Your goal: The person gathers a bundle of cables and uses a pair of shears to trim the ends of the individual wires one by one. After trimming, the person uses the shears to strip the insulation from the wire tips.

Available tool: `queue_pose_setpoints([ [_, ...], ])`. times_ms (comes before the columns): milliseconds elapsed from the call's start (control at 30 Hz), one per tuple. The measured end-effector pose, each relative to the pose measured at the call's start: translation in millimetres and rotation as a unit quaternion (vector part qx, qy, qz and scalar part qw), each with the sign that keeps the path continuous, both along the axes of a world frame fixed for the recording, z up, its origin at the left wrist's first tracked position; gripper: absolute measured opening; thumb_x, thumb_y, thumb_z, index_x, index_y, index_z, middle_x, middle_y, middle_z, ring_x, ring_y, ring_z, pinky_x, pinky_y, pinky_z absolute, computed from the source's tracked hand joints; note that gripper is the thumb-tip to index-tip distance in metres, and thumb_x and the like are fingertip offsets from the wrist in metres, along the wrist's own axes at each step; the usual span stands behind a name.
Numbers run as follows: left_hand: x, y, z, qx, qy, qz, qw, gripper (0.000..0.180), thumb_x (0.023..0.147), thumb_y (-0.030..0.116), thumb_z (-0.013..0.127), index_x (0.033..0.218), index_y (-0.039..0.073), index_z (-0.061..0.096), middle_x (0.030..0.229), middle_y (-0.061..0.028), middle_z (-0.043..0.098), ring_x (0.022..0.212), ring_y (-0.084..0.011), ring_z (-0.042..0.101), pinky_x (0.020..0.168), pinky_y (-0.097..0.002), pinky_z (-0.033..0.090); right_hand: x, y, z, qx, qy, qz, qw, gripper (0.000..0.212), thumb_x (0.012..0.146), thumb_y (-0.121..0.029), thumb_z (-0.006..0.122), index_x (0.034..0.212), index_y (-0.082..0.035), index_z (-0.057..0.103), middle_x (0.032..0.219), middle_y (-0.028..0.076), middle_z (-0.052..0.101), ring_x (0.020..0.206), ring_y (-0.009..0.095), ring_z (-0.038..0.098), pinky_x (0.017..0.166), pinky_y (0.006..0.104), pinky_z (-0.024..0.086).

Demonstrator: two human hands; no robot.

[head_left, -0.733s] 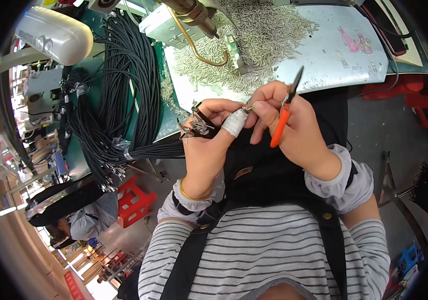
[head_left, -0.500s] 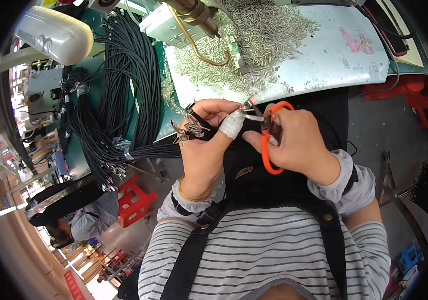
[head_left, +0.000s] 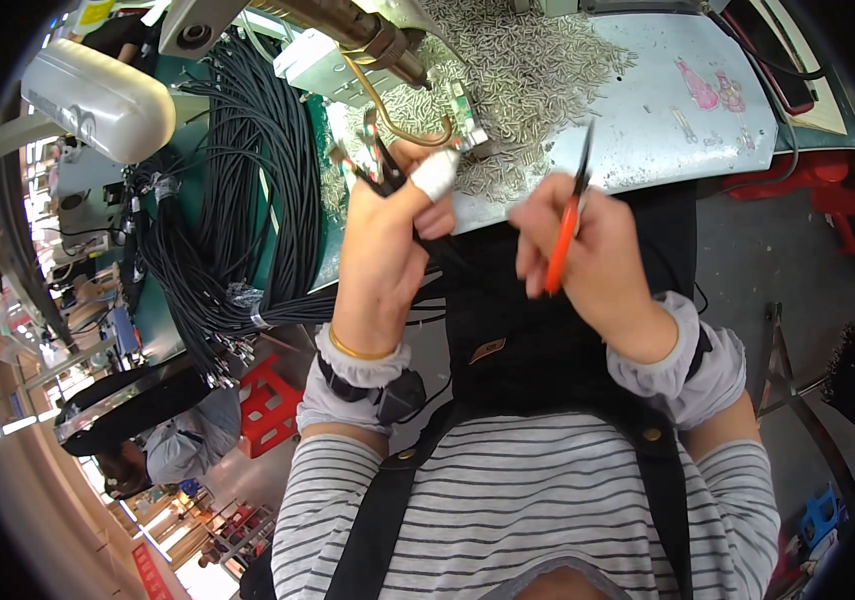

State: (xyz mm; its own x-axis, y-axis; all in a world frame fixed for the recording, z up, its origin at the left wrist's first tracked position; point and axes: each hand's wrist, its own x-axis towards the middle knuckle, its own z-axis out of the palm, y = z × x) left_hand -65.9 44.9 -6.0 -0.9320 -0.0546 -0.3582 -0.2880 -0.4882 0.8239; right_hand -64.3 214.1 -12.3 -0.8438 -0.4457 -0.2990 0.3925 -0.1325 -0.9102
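My left hand (head_left: 383,235) is closed around several black cables (head_left: 438,255), whose ends with short coloured wires (head_left: 376,150) stick up past the fingers. White tape (head_left: 436,174) wraps its thumb, which lies at the near edge of the metal plate, close to a small green-and-white block (head_left: 463,110) under the machine's nozzle. What the fingertips pinch is hidden. My right hand (head_left: 593,240) grips orange-handled scissors (head_left: 566,240), seen edge-on, with the dark blade pointing up and away. They are apart from the cables.
A machine arm with a metal nozzle (head_left: 403,62) and curved copper tube (head_left: 384,105) overhangs a heap of small silvery pieces (head_left: 518,75) on the pale plate (head_left: 638,130). Bundled black cables (head_left: 258,170) lie left. A white cylinder (head_left: 98,105) hangs upper left; a phone (head_left: 783,75) lies far right.
My left hand has moved forward with the cables, from over my lap to beneath the nozzle. The scissors have left the cable ends and turned upright in my right hand.
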Motion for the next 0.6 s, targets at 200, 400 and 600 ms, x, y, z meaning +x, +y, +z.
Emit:
queue_pose_setpoints([
  [200, -21.1, -3.0, 8.3, -0.029, -0.014, 0.022, 0.999, 0.012, 0.078, 0.0, 0.058, 0.089, 0.002, 0.055, 0.065, 0.0025, 0.047, 0.045, -0.0017, 0.032, 0.041, -0.017, 0.024, -53.6, -15.4, -7.3, 0.126, 0.235, -0.056, 0.962, 0.018, 0.085, -0.017, 0.054, 0.08, 0.0, 0.051, 0.059, 0.0, 0.047, 0.045, 0.005, 0.04, 0.041, 0.0207, 0.037],
  [400, -29.7, -11.5, 10.3, -0.025, -0.05, -0.007, 0.998, 0.012, 0.076, 0.0, 0.059, 0.086, 0.003, 0.053, 0.063, 0.0024, 0.046, 0.044, -0.0021, 0.031, 0.039, -0.017, 0.023, -71.3, -21.4, -11.4, 0.105, 0.18, 0.002, 0.978, 0.016, 0.085, -0.015, 0.053, 0.086, 0.001, 0.052, 0.059, 0.0, 0.046, 0.047, 0.005, 0.042, 0.041, 0.0212, 0.038],
  [600, -28.5, -12.6, 10.0, -0.04, -0.03, -0.01, 0.999, 0.011, 0.076, 0.0, 0.059, 0.085, 0.003, 0.053, 0.062, 0.0022, 0.046, 0.042, -0.002, 0.03, 0.038, -0.0167, 0.022, -72.2, -21.4, -16.3, 0.095, 0.226, -0.004, 0.97, 0.014, 0.085, -0.013, 0.052, 0.089, 0.001, 0.051, 0.058, 0.0, 0.046, 0.047, 0.005, 0.04, 0.042, 0.0216, 0.037],
])
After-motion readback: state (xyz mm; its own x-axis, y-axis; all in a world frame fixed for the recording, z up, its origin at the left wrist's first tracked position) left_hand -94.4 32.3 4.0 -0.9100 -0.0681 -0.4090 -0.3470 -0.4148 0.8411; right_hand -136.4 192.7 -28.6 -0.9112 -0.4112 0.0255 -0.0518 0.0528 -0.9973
